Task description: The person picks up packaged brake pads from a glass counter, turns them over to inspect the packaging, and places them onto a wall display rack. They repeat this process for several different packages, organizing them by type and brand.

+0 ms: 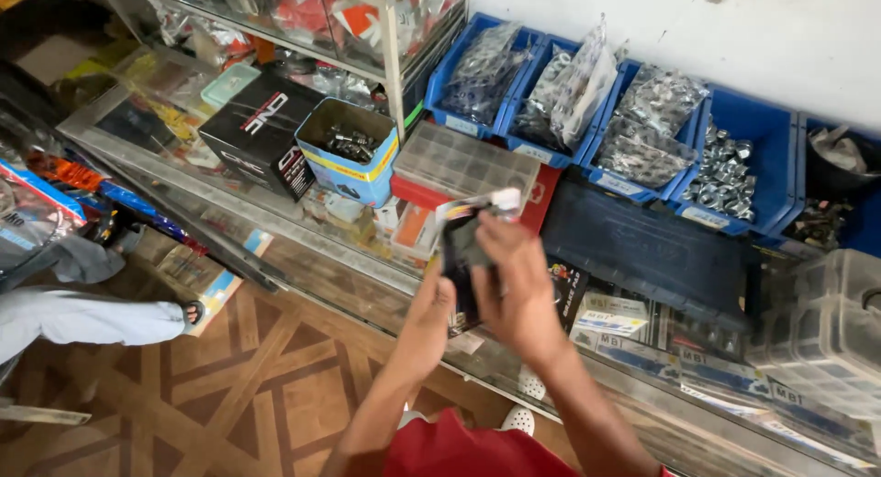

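dark packet (462, 248) between hands (486, 298) (gripped)

Single head-worn camera, looking steeply down and forward. Both hands sit close at lower centre of the frame; the glass counter (303, 257) runs diagonally, blue bins (771, 138) upper right, floor lower left.

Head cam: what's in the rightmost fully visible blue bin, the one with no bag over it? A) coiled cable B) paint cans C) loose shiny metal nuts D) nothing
C: the open blue bin holds a heap of loose shiny metal nuts, while the blue bins to its left hold clear plastic bags of parts.
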